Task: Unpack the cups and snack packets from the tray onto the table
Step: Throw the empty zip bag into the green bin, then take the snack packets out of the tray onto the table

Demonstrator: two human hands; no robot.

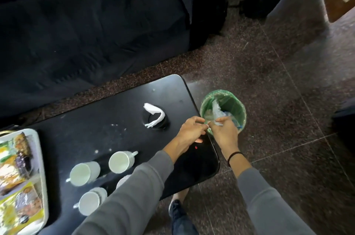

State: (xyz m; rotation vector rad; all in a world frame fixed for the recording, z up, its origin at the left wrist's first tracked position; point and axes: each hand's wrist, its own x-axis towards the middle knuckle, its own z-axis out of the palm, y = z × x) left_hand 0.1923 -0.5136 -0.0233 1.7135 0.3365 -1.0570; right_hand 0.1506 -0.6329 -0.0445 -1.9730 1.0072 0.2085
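Both hands meet at the right of the frame, just above a small bin (242, 119) lined with green plastic that stands on the speckled stone floor (288, 90), close against the counter's right end. The right hand (224, 132) pinches a crumpled clear plastic wrap (216, 109) between thumb and fingers, and the wrap reaches up over the bin's mouth. The left hand (192, 129) has its fingers curled, their tips against the right hand's fingers at the wrap. The blur there keeps me from telling whether it grips any of the plastic. Both arms wear grey sleeves, and a dark band (235, 156) circles the right wrist.

The black counter (115, 119) fills the lower left. White cups (84, 174) lie on their sides on it at lower centre, three in plain view and a fourth mostly hidden behind the left sleeve. At the left edge of the frame the pale tray (41, 158) sits on the counter and holds the snack packets (17, 167), well apart from the hands. A twisted strip of white paper (154, 114) lies over a round dark spot near the counter's middle. A dark sofa (76, 33) fills the upper left, and a shoe (175, 209) shows on the floor at bottom centre.
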